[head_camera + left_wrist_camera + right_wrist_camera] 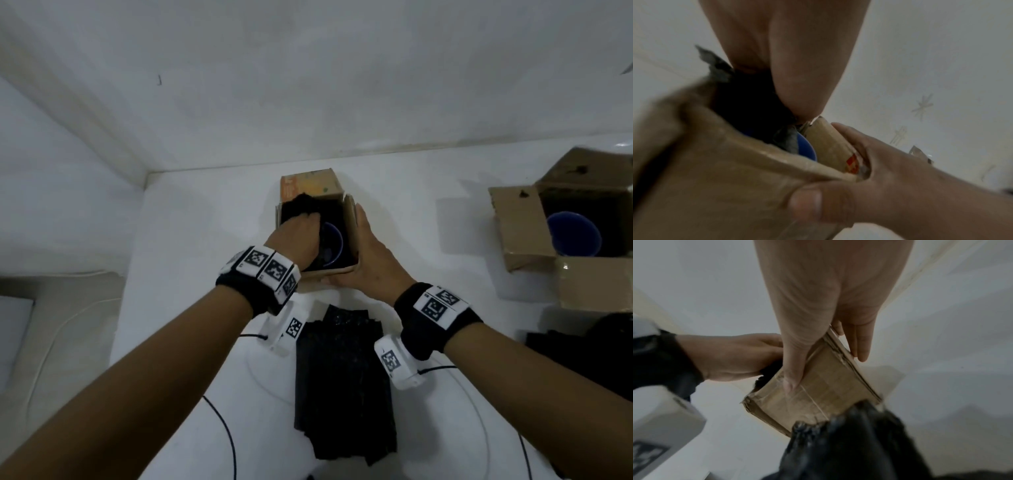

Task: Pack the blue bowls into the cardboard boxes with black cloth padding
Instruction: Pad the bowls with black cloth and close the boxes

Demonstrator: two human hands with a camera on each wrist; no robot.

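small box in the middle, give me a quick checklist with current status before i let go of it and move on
1. Blue bowl sits inside the small cardboard box: ok.
2. Black cloth is in the box with the bowl; the left hand is down in it: ok.
3. Cloth covers the bowl all round: not ok, blue rim still shows.
4. Box steadied: ok, the right hand lies flat along its right wall, thumb on the near wall.
5. Padding under the bowl: cannot tell.
6. Spare folded cloth lies near the box: ok.
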